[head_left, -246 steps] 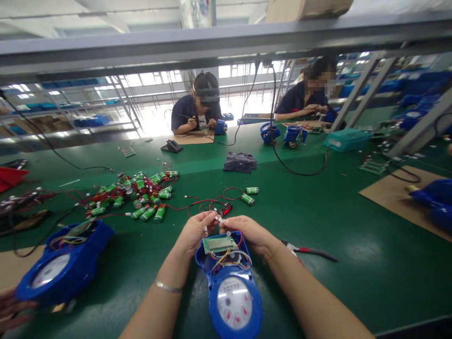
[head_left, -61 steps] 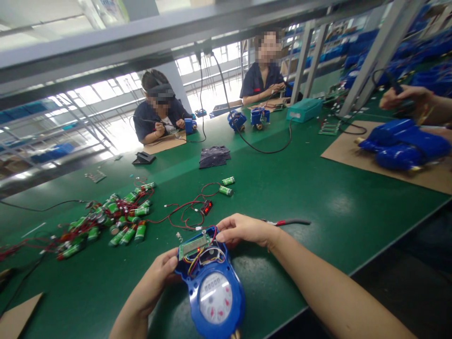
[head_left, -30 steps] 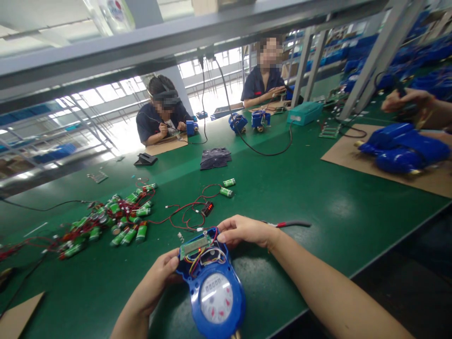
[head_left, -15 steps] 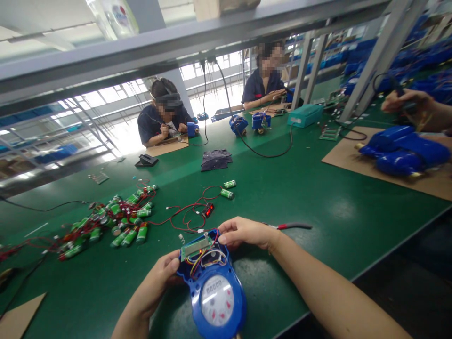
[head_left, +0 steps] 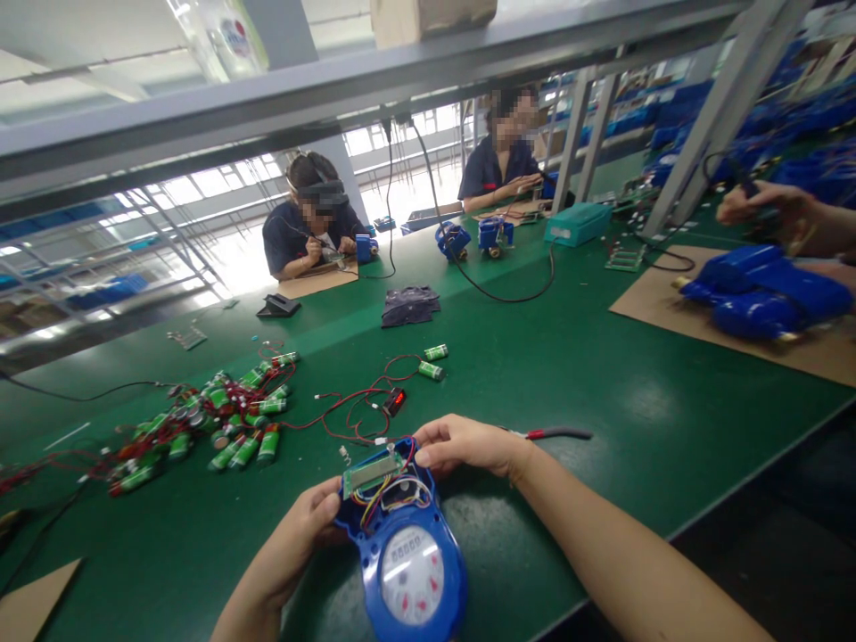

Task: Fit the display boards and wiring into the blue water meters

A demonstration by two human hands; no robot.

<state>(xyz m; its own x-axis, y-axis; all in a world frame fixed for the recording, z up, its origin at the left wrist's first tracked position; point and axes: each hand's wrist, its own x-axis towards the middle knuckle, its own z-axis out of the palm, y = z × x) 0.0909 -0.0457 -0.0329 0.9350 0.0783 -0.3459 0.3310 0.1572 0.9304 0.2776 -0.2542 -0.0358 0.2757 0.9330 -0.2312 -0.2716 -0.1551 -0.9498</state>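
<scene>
Your left hand (head_left: pixel 308 519) and right hand (head_left: pixel 461 444), both grips pinching the blue meter (head_left: pixel 409 548), by the worktop's (head_left: pixel 535 374) near edge

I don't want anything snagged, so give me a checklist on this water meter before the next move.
1. Left hand on the water meter: ok, holding its left side.
2. Right hand at the far right corner: ok, though its exact grip is hidden.
3. Wires covered: not ok, exposed in the open compartment.
4. Circuit board fastened: cannot tell.
5. Battery pile apart from the meter: ok.
6. Red digits on the small display module readable: cannot tell.
</scene>
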